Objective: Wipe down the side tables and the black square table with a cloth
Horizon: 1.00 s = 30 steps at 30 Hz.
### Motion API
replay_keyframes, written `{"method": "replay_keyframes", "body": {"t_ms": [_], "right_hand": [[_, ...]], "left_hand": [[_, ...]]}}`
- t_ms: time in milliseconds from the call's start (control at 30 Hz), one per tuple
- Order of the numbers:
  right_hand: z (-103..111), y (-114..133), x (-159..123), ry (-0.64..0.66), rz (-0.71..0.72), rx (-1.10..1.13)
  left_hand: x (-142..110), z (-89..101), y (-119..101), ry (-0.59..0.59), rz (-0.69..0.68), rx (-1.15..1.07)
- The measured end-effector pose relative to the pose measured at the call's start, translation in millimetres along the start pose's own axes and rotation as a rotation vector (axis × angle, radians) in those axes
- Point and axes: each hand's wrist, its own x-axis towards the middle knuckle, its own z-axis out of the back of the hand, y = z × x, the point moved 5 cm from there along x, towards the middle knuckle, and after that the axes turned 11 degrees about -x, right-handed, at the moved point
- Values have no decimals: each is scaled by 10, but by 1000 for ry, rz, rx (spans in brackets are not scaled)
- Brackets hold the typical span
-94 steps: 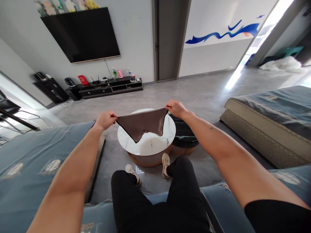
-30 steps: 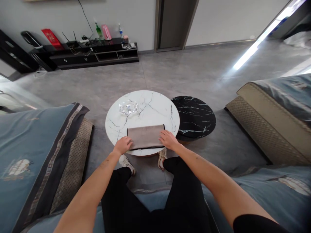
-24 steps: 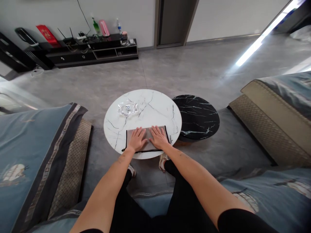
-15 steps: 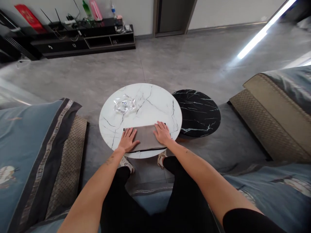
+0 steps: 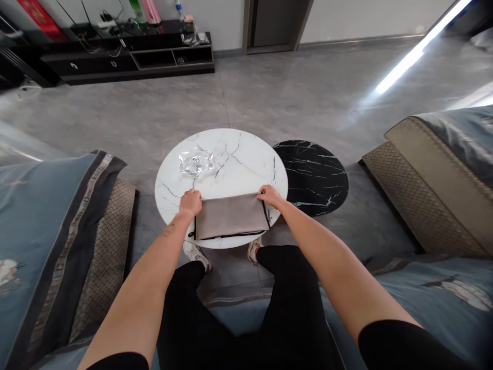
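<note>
Left hand [image 5: 191,202] and right hand [image 5: 269,196] pinch the far corners of the grey cloth [image 5: 231,216], lower centre of frame; best lift both evenly, keeping that edge taut

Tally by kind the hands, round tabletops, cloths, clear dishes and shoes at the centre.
Hands: 2 (left hand, right hand)
Round tabletops: 2 (white top, black top)
Cloths: 1 (grey-brown cloth)
Clear dishes: 1 (star-shaped dish)
Shoes: 2 (left shoe, right shoe)
Total: 8

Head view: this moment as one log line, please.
left hand: grips cloth, far left corner | right hand: far right corner | cloth: folded, on white table
</note>
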Motion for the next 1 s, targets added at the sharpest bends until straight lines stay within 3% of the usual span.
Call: {"method": "replay_keyframes", "body": {"t_ms": [67,167,300,500,667,767,867,900,1000], "right_hand": [[-20,-53,-73,-17,-41,109],[-95,-114,-227,13,-106,238],[-213,-50,-447,93,-153,314],[-217,248,-674,-19,-110,305],[-195,466,-861,-23,-101,293],[-224,770,-927,23,-56,343],[-427,1285,-926,64,26,370],[-553,1488,-916,77,57,365],[-1061,2075,-893,134,145,319]], "left_hand": [[-101,-191,-251,0,-122,-24],[-277,-579,-628,133,-357,-59],[-408,-856,-736,221,-404,-22],[-473,-865,-659,273,-381,28],[-566,-650,-837,295,-340,-1],[-856,-408,-929,293,-229,-55],[-1424,-323,-927,290,-133,-172],[-1640,-382,-933,335,-148,-254],[-2214,-801,-1063,696,-327,-552]]}}
